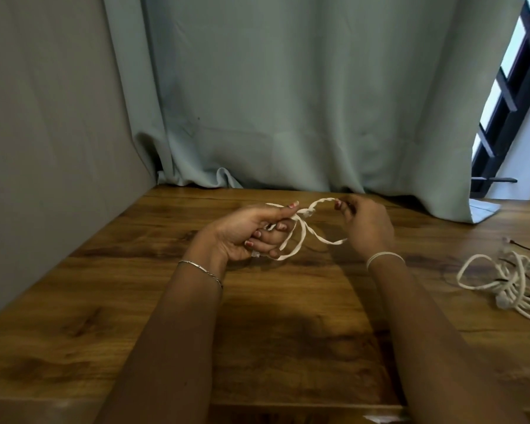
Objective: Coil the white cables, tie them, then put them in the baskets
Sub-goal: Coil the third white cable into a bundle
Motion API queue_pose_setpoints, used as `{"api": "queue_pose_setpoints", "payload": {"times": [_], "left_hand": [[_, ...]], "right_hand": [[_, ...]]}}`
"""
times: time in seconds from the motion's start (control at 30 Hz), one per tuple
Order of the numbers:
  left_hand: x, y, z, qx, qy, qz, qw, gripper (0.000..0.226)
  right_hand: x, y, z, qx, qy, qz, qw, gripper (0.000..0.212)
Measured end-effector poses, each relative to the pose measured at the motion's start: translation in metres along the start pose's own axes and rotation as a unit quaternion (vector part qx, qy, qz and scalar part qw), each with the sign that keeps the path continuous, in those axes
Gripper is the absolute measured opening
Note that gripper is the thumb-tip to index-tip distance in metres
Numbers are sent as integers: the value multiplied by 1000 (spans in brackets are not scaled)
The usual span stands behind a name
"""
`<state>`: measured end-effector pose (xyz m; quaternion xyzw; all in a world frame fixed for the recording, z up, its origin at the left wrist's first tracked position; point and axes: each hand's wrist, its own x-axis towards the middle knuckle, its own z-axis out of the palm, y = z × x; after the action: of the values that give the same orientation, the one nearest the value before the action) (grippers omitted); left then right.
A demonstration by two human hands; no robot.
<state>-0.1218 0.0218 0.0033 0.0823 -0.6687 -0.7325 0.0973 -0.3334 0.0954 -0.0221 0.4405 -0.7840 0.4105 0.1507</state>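
A white flat cable (300, 234) hangs in loops between both hands above the wooden table (288, 301). My left hand (251, 231) grips the bundled loops, thumb pressed near a knot (308, 213) in the cable. My right hand (367, 224) pinches a twisted strand that arcs up from the knot. A loose end trails down toward my right wrist. No basket is in view.
A second white cable (508, 283) lies in a loose tangle on the table at the right, with a thin dark wire (527, 247) beside it. A grey-green curtain (288, 102) hangs behind the table, a grey wall stands at the left, and a window (514, 96) is at the far right.
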Motion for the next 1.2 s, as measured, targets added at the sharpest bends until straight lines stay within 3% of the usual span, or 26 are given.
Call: {"api": "queue_pose_setpoints", "payload": {"times": [0.1, 0.17, 0.2, 0.27, 0.3, 0.33, 0.4, 0.47, 0.53, 0.57, 0.63, 0.73, 0.8, 0.9, 0.97, 1.03, 1.1, 1.2], "left_hand": [[1, -1, -5, -88, -19, 26, 996, 39], [0, 1, -9, -180, -3, 54, 982, 40], [0, 1, -12, -238, 8, 68, 969, 40], [1, 0, -19, -343, 37, 97, 934, 40], [2, -2, -24, -381, 46, 105, 918, 39], [3, -3, -27, -408, 43, 109, 905, 39], [5, -6, -32, -442, 21, 120, 889, 33], [7, -7, -35, -464, 7, 143, 874, 32], [8, -7, -37, -480, 12, 161, 862, 37], [8, -6, -37, -480, 23, 169, 860, 38], [7, -6, -36, -466, 51, 175, 866, 40], [4, -5, -31, -439, 85, 164, 880, 41], [5, -4, -30, -437, 104, 160, 879, 44], [8, -6, -33, -452, 156, 181, 859, 50], [13, -8, -38, -489, 186, 189, 831, 49], [16, -11, -42, -520, 209, 185, 808, 44], [18, -14, -45, -519, 241, 176, 801, 46], [19, -17, -44, -510, 272, 146, 802, 55]], "right_hand": [[-1, -4, 0, 8, 13, 24, 1000, 26], [1, -5, 4, 155, -8, 70, 985, 25], [3, -5, 5, 288, -26, 124, 949, 22], [5, -9, 4, 528, -62, 260, 806, 10], [7, -7, 3, 582, -76, 294, 754, 9], [8, -5, 2, 597, -94, 307, 735, 12], [9, 0, 2, 578, -125, 279, 756, 11], [7, 4, 5, 468, -111, 211, 851, 9], [8, 9, 10, 288, -81, 104, 949, 10], [9, 9, 13, 201, -74, 42, 976, 12], [8, 6, 16, 79, -79, -53, 992, 17], [4, 0, 15, 79, -128, -86, 985, 9], [3, -1, 11, 180, -189, -35, 965, 10], [4, -4, 5, 408, -269, 126, 863, 29], [4, -6, 2, 502, -266, 226, 792, 25], [7, -7, 0, 529, -245, 283, 762, 20], [10, -5, 0, 540, -219, 303, 754, 20], [13, -6, 2, 502, -109, 237, 825, 14]]}}
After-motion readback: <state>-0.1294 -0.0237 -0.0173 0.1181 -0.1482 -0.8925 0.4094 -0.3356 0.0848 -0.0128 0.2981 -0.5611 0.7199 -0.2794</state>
